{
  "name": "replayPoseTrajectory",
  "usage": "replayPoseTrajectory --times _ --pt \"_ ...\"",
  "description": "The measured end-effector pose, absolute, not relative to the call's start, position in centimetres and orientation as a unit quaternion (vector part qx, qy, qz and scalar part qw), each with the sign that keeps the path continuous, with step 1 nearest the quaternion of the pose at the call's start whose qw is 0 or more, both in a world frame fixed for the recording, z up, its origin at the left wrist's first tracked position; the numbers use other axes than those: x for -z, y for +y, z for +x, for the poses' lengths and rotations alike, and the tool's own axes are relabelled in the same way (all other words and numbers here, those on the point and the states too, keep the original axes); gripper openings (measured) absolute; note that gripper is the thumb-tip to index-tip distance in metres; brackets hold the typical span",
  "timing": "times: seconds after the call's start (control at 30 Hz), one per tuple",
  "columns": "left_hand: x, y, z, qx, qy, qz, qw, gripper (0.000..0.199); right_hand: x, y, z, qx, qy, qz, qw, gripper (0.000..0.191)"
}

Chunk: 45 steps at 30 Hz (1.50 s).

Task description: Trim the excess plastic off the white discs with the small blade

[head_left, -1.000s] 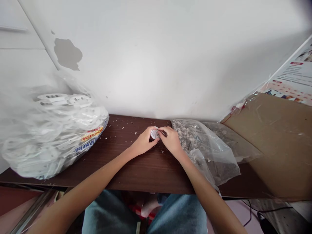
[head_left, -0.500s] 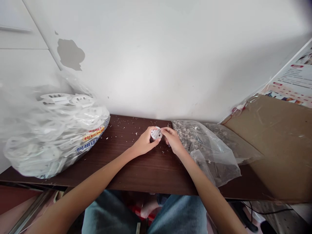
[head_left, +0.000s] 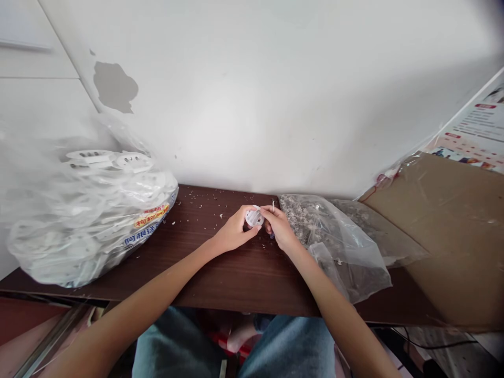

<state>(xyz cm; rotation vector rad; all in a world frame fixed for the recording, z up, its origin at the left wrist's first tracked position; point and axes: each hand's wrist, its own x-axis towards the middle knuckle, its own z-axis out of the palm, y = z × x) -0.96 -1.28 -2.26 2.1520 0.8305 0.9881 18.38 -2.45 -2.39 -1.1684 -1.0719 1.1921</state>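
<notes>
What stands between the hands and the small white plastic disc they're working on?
Nothing visible. The left hand grips the white plastic disc directly, and the right hand is right at its edge. The clear bag of grey scraps lies beyond the right hand, not between them.

A dark wooden desk (head_left: 236, 283) littered with perhaps plastic shavings (head_left: 200, 202)

Disc (head_left: 254, 217): white. Pin (head_left: 273, 206): silver. Counter (head_left: 232, 278): dark brown, wood-grained, flecked with pale scraps. Left bag (head_left: 94, 247): clear, over white pieces; label (head_left: 150, 218) in red, yellow and blue. Right bag (head_left: 346, 257): clear, over speckled grey. Cardboard (head_left: 457, 236): tan. Wall (head_left: 275, 94): white, with one grey patch (head_left: 115, 87). Jeans (head_left: 289, 349): pale blue.
</notes>
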Motion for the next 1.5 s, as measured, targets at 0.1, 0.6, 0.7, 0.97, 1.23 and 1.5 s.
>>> replayPoseTrajectory --times 0.1,0.6,0.7,0.97,1.23,1.5 --pt "2.3 -1.3 -0.9 -0.374 0.315 0.814 0.314 0.048 2.2 -2.6 18.2 -0.499 -0.45 -0.5 0.547 0.04" --pt "1.6 -1.4 -1.1 -0.364 0.362 0.811 0.281 0.048 1.6 -2.8 18.9 -0.196 -0.646 -0.546 0.496 0.02" --pt "1.8 -1.4 -1.1 -0.356 0.355 0.827 0.252 0.049 1.9 -2.9 18.9 -0.149 -0.681 -0.55 0.46 0.012" --pt "2.1 -1.3 -0.9 -0.349 0.355 0.835 0.234 0.047 2.4 -2.8 18.4 -0.16 -0.666 -0.56 0.467 0.008" --pt "1.7 -1.7 -0.8 -0.377 0.378 0.796 0.285 0.045 2.4 -3.1 17.9 -0.165 -0.637 -0.554 0.51 0.01" --pt "1.7 -1.8 -0.8 -0.395 0.36 0.789 0.303 0.045 2.7 -3.0 17.7 -0.197 -0.625 -0.533 0.535 0.013"
